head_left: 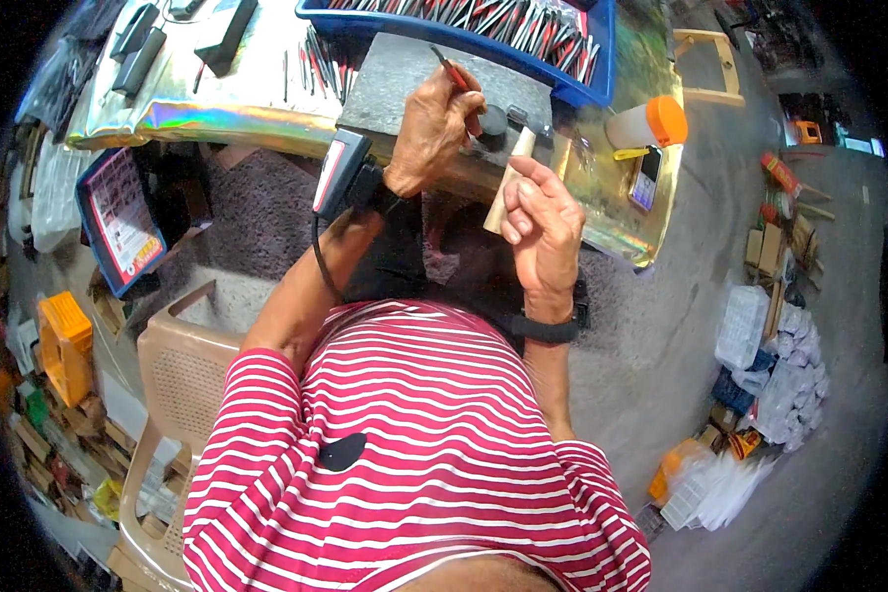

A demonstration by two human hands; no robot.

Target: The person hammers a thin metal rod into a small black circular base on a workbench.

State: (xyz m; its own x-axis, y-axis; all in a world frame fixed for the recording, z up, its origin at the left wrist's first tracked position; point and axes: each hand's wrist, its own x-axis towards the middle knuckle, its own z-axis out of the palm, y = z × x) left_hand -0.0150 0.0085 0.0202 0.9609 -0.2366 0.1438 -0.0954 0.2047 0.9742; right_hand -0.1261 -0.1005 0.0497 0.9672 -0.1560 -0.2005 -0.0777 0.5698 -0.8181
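Observation:
My left hand [432,133] is over the front of a grey slab [400,74], its fingers closed on a thin red-and-black rod [452,71] that points up and away. My right hand [545,222] is to the right and nearer me, its fingers curled against a pale tapered wooden handle [504,192]. The handle's far end lies by a small dark block at the slab's front edge; whether they are joined I cannot tell. Between my hands, a dark round piece [493,120] sits at that edge. Similar rods [316,69] lie loose left of the slab.
A blue tray [610,59] full of red, black and silver rods stands behind the slab. An orange-capped bottle [641,123] and a phone [645,180] lie at right on the shiny table cover. Black devices [225,37] are at far left. A plastic chair [183,365] stands at my left.

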